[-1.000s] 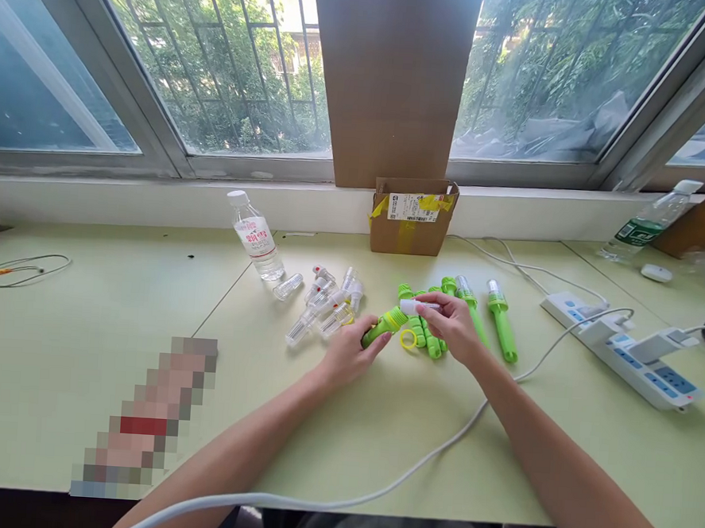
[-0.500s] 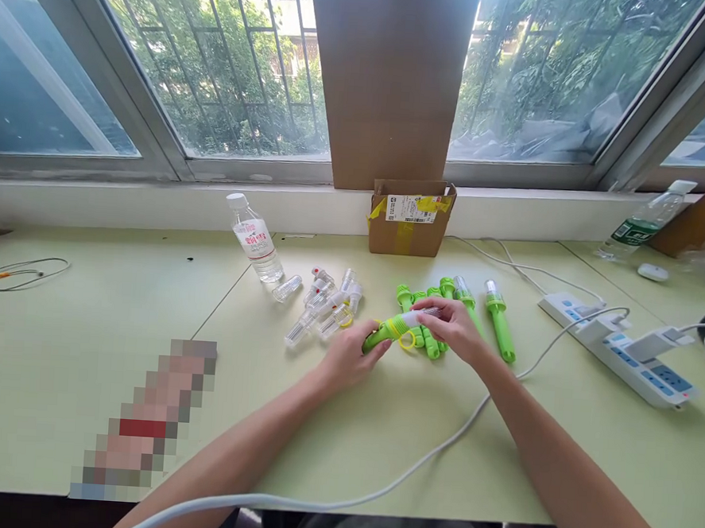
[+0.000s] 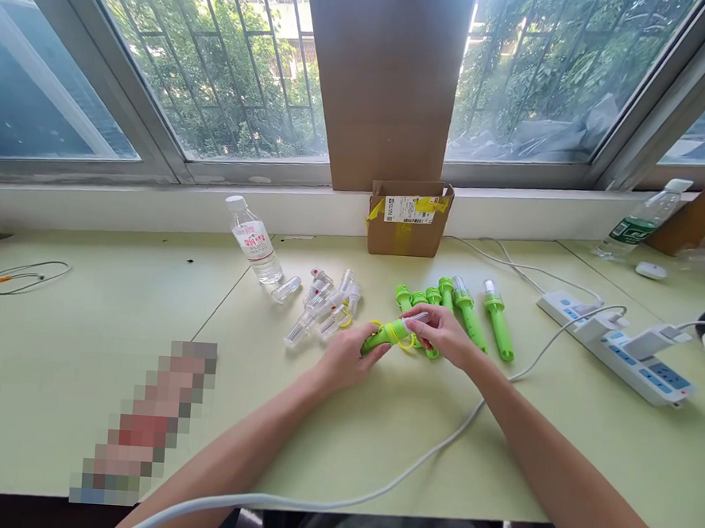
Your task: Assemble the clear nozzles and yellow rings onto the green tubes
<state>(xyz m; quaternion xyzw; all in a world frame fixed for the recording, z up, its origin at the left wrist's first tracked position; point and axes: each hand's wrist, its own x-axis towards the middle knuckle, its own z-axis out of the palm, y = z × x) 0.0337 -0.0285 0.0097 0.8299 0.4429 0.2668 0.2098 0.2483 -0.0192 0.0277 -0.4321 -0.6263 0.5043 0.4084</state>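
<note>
Left hand [image 3: 347, 351], curled round ribbed lime-green plastic handle [image 3: 381, 337], over bench [image 3: 317, 453], well in from near edge; right hand [image 3: 441, 333], pinching clear plastic tube with white collar [image 3: 419, 317] at handle's wide end; advisable: parts aligned, grip steady, no tilting

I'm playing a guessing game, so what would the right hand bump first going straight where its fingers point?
Beyond the clear tube it holds, the right hand would probably meet the green handle in the left hand first, though depth is unclear.

2 hands [image 3: 347, 355], 7 green tubes [image 3: 500, 327], 2 bottles [image 3: 255, 242], 1 power strip [image 3: 622, 351].
</note>
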